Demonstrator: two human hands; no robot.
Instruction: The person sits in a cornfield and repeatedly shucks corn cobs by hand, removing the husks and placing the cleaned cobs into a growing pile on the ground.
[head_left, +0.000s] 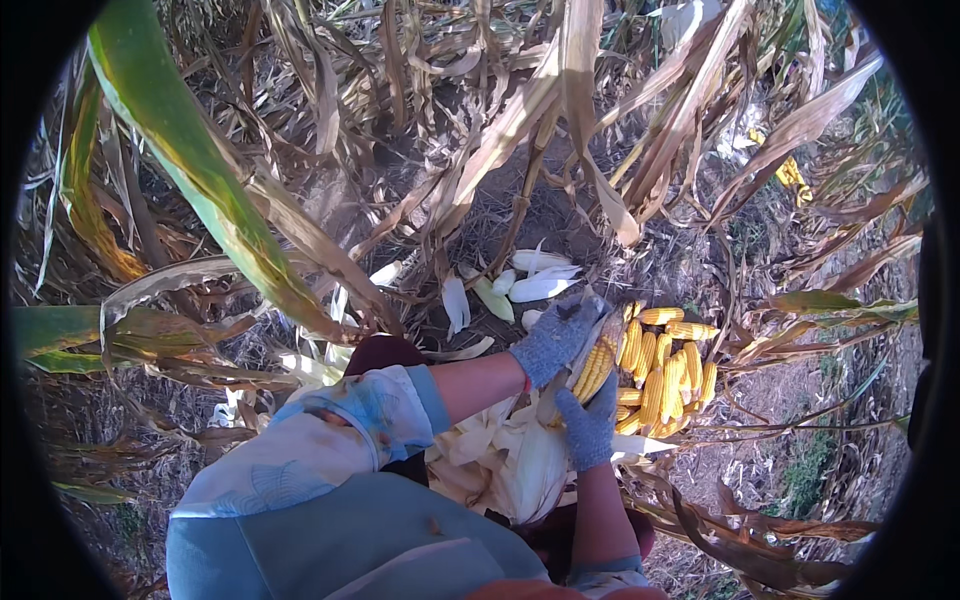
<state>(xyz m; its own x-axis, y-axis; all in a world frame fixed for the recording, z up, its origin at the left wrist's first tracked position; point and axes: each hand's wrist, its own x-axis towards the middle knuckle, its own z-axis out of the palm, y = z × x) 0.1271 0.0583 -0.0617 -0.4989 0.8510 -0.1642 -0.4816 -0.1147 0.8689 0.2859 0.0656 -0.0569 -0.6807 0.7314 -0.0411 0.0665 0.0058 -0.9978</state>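
Observation:
An ear of corn (595, 369) with bared yellow kernels is held between my hands, its husk partly peeled back. My left hand (556, 339), in a grey knit glove, grips the husk at the upper end of the ear. My right hand (589, 429), gloved alike, is closed around the lower part of the ear; some of its fingers are hidden. Pale husks (525, 465) hang and lie below, over my lap. Just right of my hands lies a pile of husked yellow corn ears (664, 382).
Dry corn stalks and leaves (517, 142) rise in front. A long green leaf (180, 150) crosses the upper left. Loose pale husks (544, 283) lie on the soil beyond my hands. More yellow ears (791, 174) lie farther off at the upper right.

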